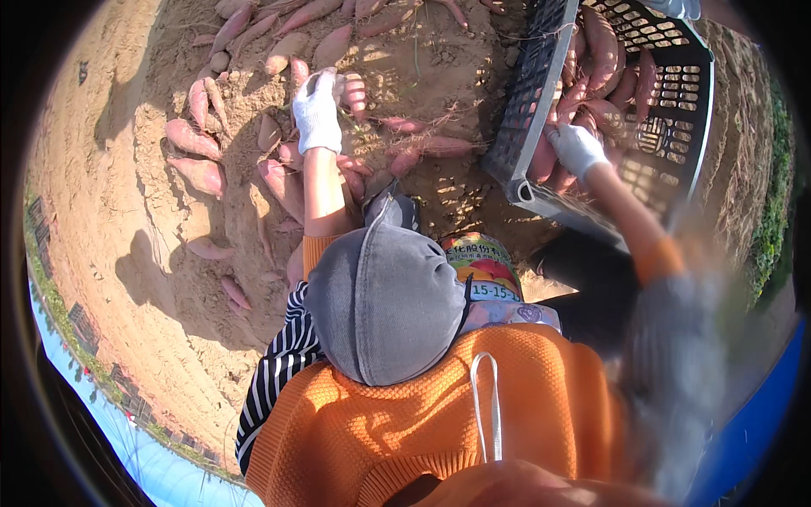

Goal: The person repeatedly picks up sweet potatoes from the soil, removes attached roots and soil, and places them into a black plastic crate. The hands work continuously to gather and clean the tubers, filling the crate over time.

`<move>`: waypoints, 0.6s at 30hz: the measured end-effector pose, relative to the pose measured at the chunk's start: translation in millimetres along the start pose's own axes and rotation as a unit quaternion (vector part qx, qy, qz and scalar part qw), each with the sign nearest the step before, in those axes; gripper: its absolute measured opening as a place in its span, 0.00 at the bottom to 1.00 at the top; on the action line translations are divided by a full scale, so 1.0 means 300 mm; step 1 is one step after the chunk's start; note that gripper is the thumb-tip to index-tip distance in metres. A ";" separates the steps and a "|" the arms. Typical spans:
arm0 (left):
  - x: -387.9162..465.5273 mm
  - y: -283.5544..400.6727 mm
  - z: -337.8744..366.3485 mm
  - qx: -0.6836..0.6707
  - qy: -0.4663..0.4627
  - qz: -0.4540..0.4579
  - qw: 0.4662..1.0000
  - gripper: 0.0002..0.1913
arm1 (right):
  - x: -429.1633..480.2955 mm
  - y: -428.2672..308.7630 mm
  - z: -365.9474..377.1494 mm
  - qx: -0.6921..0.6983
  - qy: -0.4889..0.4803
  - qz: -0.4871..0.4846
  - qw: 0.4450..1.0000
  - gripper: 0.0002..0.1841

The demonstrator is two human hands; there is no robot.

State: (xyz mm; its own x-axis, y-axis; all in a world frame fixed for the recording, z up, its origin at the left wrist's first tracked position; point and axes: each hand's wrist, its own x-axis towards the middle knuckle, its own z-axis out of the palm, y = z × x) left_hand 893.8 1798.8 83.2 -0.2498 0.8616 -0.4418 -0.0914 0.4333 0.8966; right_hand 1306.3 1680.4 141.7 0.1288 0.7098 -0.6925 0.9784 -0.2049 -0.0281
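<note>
My left hand [319, 113], in a white knit glove with soiled fingertips, reaches down among sweet potatoes on the soil. Beside its fingers lies a reddish sweet potato [354, 96]; whether the fingers hold anything is hidden. My right hand [578, 149], also white-gloved, is inside a black plastic crate [681, 136]. Its fingers point down at a sweet potato [542, 157] near the crate's left wall, and their grip cannot be made out. More sweet potatoes [602, 54] are heaped in the crate's far part.
Another person's gloved hand [675, 7] is at the crate's far rim. Loose sweet potatoes [193, 139] lie on the sandy soil [120, 184] to the left and ahead. A printed bag [485, 266] is below my body, beside a rounded grey cloth form [386, 304].
</note>
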 end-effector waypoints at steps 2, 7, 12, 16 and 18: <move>0.069 -0.046 -0.038 0.269 0.090 0.116 0.952 0.14 | -0.021 -0.002 -0.001 -0.020 0.125 -0.012 0.992 0.22; 0.206 -0.057 0.077 0.624 0.056 0.300 0.719 0.30 | -0.187 -0.232 -0.314 0.019 0.244 -0.014 0.970 0.14; 0.346 -0.076 0.150 0.710 -0.008 0.245 0.660 0.31 | -0.285 -0.466 -0.515 0.063 0.355 -0.156 0.919 0.09; 0.246 -0.209 0.098 0.647 -0.236 0.221 0.691 0.31 | 0.106 -0.638 -0.569 0.001 0.276 -0.363 0.890 0.15; 0.062 -0.189 0.132 0.645 -0.197 0.253 0.693 0.31 | 0.420 -0.712 -0.535 -0.067 0.271 -0.390 0.878 0.24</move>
State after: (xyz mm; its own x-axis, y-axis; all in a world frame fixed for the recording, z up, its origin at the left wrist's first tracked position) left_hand 932.6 1800.7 23.1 0.3717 0.8847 -0.2813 0.9137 -0.2950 0.2796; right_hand 1139.4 1921.6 176.3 -0.5654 0.8230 -0.0549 0.8090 0.5404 -0.2313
